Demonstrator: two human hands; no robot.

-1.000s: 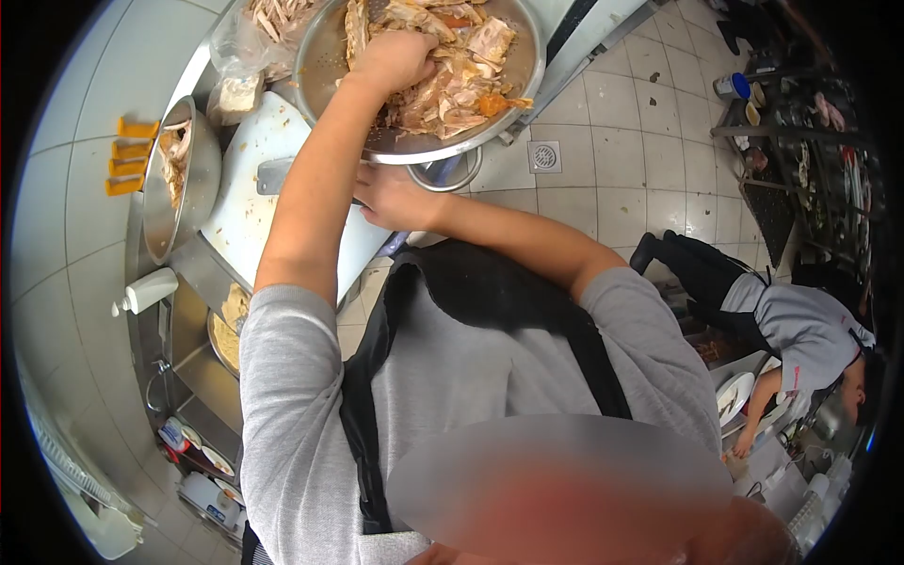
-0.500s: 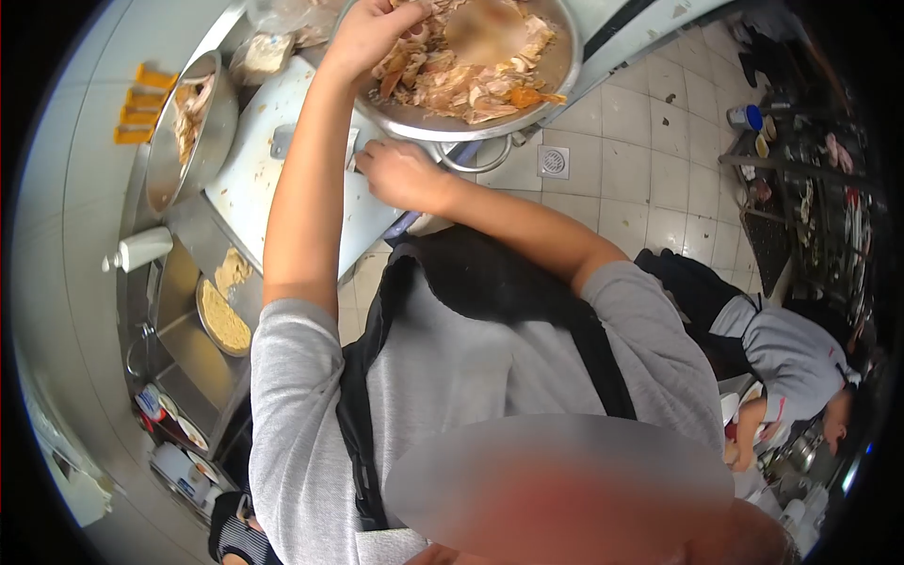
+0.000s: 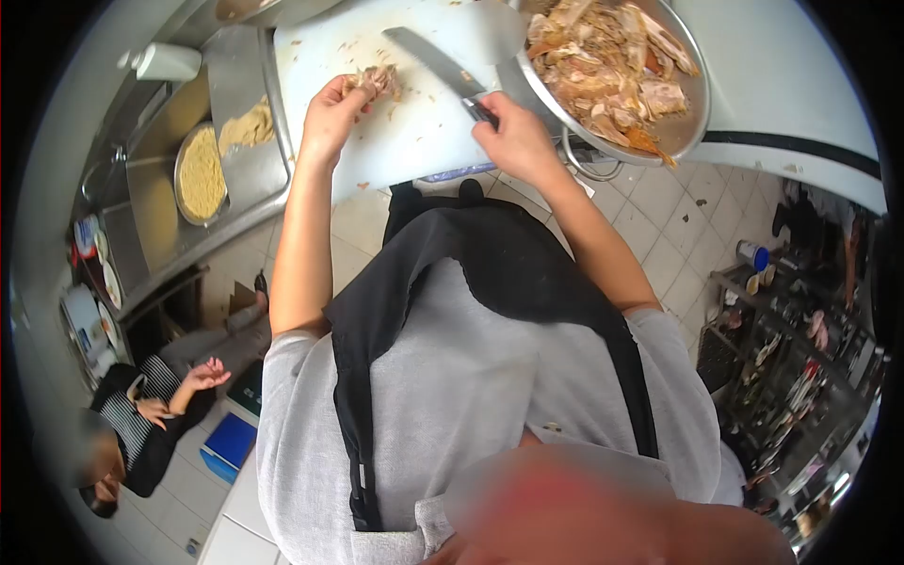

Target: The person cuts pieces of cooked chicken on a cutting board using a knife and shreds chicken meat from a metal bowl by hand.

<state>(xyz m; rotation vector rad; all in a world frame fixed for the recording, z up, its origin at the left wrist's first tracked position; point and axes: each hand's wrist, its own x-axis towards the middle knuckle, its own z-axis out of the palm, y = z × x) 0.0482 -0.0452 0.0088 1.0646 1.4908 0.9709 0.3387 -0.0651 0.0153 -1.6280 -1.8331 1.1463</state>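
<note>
My left hand (image 3: 331,115) pinches a chunk of cooked meat (image 3: 381,83) over the white cutting board (image 3: 414,146). In my right hand (image 3: 516,137) is the black handle of a large knife (image 3: 435,62), whose blade points up and left across the board. Small scraps dot the board around the meat. A big metal bowl (image 3: 699,104) piled with torn cooked meat (image 3: 612,71) stands to the right of the knife.
At the left are a metal counter (image 3: 247,71), a round container of yellowish food (image 3: 201,174) and a white bottle (image 3: 168,62). Another person (image 3: 155,405) is at the lower left. Cluttered shelves (image 3: 800,348) stand at the right.
My left hand has come from the meat bowl to the board with a chunk of meat. My right hand now shows the knife in it. The view has shifted, and the bowl appears farther right.
</note>
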